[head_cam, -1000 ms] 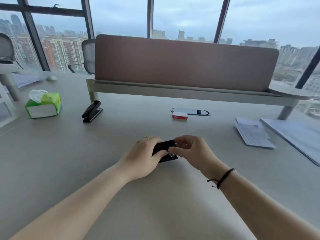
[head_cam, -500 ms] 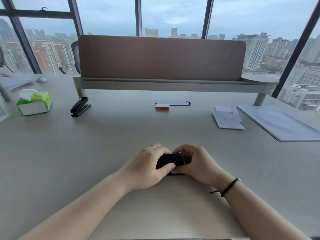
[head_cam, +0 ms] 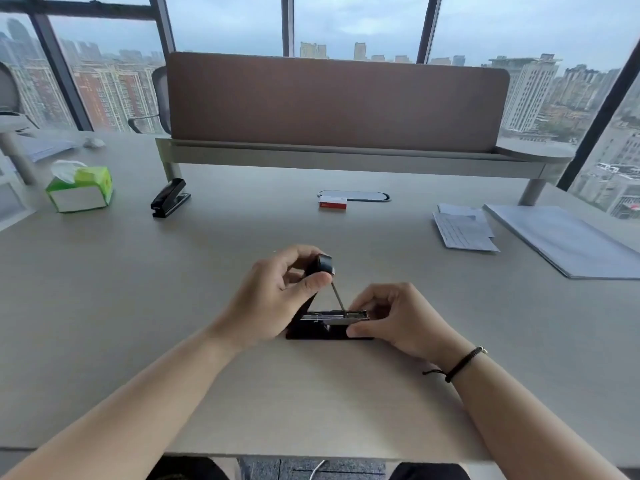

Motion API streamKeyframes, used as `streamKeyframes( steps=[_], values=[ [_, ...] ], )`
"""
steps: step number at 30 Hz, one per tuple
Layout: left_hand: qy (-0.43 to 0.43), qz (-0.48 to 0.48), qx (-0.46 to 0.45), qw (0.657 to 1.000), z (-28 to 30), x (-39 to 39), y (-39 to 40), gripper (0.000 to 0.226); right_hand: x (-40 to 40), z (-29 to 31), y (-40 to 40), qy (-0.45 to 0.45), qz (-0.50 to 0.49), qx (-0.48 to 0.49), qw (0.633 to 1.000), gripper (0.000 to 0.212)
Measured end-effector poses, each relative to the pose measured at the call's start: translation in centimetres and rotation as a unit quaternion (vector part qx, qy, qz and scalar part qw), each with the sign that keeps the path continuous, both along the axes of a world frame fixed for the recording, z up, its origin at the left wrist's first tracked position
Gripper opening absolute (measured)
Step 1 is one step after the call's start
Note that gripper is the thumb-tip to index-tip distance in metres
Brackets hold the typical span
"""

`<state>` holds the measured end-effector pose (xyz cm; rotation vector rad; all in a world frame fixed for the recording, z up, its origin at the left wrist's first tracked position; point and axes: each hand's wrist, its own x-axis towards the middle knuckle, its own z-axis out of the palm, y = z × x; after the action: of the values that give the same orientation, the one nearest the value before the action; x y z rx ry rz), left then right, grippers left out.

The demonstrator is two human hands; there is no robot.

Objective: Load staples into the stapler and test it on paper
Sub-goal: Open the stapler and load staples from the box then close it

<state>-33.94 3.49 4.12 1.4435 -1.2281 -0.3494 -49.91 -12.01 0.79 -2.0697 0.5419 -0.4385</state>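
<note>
A small black stapler (head_cam: 323, 327) stands on the desk in front of me with its top cover swung up. My left hand (head_cam: 277, 299) pinches the raised cover near its tip. My right hand (head_cam: 398, 320) grips the base and the metal staple channel at the stapler's right end. A thin spring rod runs from the cover down to the channel. A red and white staple box (head_cam: 332, 204) lies farther back at the desk's middle. Sheets of paper (head_cam: 464, 230) lie to the right.
A second black stapler (head_cam: 169, 200) and a green tissue box (head_cam: 81, 190) sit at the back left. A larger paper stack (head_cam: 564, 240) lies at the far right. A brown divider panel (head_cam: 336, 102) on a raised shelf crosses the back.
The stapler was shut between both hands before. Now my left hand has lifted its cover up and the metal channel is exposed.
</note>
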Motion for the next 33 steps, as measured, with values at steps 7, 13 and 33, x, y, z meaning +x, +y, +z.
streamKeyframes(
  steps=[7,13,33],
  values=[
    [0.043,0.005,0.005,0.999,-0.5,6.0,4.9,0.02,-0.1,0.1,-0.3,0.0,-0.001,0.031,1.0,0.019],
    [0.032,-0.009,0.183,0.983,-2.7,9.7,7.2,0.05,-0.4,0.4,-0.9,0.009,-0.012,0.026,1.0,0.021],
    [-0.092,0.057,0.24,0.965,-0.3,16.9,-7.6,0.034,9.6,2.5,-12.0,0.027,-0.126,-0.053,0.99,0.029]
  ],
)
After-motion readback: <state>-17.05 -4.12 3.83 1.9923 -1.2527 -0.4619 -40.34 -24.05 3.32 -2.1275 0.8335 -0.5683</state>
